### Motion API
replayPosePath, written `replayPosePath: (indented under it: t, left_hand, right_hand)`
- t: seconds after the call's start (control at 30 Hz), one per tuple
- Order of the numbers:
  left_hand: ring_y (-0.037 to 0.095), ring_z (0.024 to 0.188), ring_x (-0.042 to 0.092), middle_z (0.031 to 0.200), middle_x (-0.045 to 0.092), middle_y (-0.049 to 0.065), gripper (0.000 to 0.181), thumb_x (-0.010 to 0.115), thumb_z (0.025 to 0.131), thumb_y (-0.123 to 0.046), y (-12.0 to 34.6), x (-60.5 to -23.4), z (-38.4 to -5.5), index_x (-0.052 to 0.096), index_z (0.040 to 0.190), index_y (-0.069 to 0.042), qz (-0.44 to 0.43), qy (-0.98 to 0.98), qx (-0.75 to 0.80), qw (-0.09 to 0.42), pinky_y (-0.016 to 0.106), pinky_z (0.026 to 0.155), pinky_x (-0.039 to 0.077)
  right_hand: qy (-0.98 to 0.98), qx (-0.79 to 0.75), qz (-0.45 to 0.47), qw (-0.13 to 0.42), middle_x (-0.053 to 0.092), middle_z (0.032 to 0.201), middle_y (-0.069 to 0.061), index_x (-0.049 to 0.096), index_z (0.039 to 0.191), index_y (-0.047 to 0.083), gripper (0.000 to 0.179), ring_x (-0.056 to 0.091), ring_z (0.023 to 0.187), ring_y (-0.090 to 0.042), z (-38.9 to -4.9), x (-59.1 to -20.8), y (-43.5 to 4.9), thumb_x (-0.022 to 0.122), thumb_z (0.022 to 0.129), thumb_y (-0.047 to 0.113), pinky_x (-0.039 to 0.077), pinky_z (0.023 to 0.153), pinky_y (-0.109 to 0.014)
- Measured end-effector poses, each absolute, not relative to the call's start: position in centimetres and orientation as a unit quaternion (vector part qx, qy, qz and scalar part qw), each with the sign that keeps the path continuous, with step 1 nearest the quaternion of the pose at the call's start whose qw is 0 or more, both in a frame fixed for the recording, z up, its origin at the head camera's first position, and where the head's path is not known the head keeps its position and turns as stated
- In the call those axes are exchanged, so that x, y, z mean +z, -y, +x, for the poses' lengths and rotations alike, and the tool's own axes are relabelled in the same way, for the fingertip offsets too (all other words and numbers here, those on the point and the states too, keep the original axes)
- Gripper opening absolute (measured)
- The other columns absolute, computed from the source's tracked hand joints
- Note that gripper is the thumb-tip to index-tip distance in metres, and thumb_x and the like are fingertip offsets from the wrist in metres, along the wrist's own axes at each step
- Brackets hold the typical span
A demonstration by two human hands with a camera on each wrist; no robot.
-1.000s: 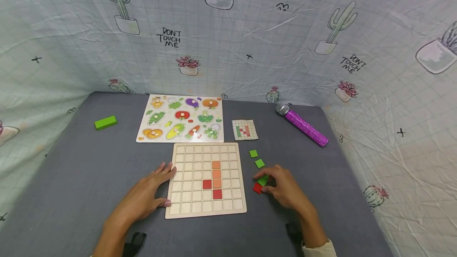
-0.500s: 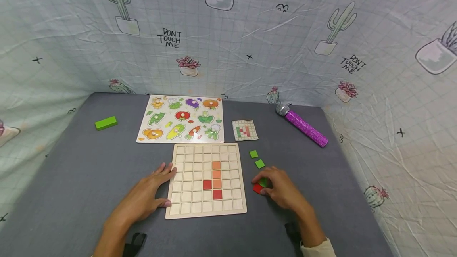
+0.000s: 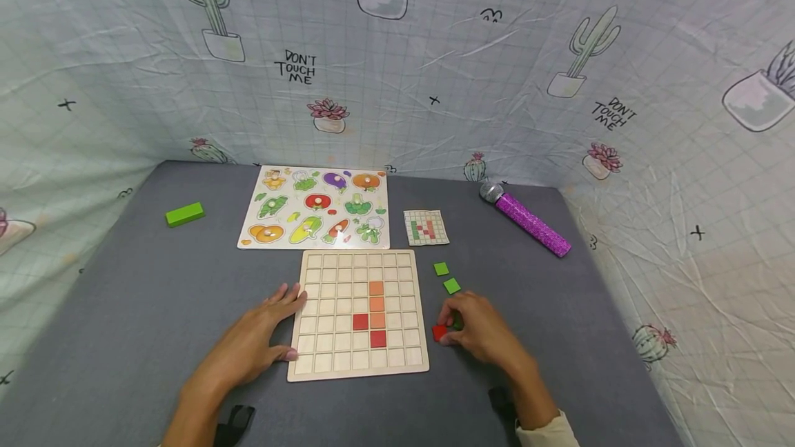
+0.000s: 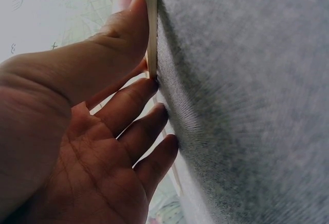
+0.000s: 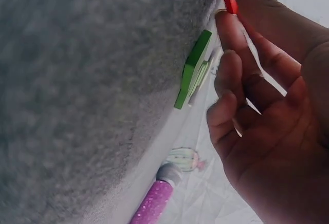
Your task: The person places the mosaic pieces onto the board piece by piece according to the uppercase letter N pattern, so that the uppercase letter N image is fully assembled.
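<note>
A wooden grid board (image 3: pixel 326 343) lies on the grey table, with three orange tiles (image 3: pixel 377 304) in a column and two red tiles (image 3: pixel 361 321) in its cells. My left hand (image 3: pixel 251 340) rests at the board's left edge, fingers spread; the left wrist view shows the thumb and fingertips against that edge. Right of the board, my right hand (image 3: pixel 481 326) pinches a loose red tile (image 3: pixel 439 333) between thumb and fingers, low over the table. Partly hidden beneath that hand lies a green tile (image 5: pixel 195 70). Two more green tiles (image 3: pixel 452 286) lie just beyond it.
Behind the board are a vegetable puzzle board (image 3: pixel 292 219) and a small pattern card (image 3: pixel 425 227). A purple glittery microphone (image 3: pixel 531 225) lies at the back right, a green block (image 3: pixel 184 214) at the back left. A printed cloth (image 3: pixel 397 88) hangs behind the table.
My right hand has closed its fingers on the red tile and drawn it slightly left, off the green tile beside it. The left hand and the board have stayed put.
</note>
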State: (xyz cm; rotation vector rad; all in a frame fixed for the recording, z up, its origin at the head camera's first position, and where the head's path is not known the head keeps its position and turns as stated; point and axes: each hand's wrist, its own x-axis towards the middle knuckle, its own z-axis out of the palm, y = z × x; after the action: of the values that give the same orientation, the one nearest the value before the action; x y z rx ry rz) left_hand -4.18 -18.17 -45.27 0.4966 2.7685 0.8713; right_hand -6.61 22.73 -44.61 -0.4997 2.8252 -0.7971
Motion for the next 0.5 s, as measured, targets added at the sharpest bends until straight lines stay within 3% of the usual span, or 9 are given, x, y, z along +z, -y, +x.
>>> replayPosePath:
  t: [0.3, 0.5]
  left_hand:
    - [0.044, 0.159, 0.034, 0.170, 0.040, 0.013, 0.096, 0.096, 0.073, -0.018, 18.27, -45.32, -4.17, 0.051, 0.158, -0.009, 0.170, -0.935, 0.296, 0.095, 0.069, 0.118, 0.038]
    - [0.045, 0.159, 0.034, 0.170, 0.040, 0.014, 0.096, 0.096, 0.073, -0.018, 18.26, -45.35, -4.16, 0.051, 0.158, -0.009, 0.169, -0.935, 0.296, 0.096, 0.070, 0.117, 0.038]
  right_hand:
    - [-0.945, -0.277, -0.153, 0.082, 0.061, 0.075, 0.014, 0.069, 0.072, 0.028, 0.030, 0.054, 0.072, -0.013, -6.45, -44.30, -22.39, 0.096, 0.076, 0.018, 0.040, 0.066, -0.023]
    - [-0.932, -0.306, -0.172, 0.088, 0.059, 0.075, 0.015, 0.072, 0.086, 0.027, 0.022, 0.054, 0.070, -0.008, -6.50, -44.24, -22.19, 0.090, 0.085, 0.014, 0.044, 0.065, -0.023]
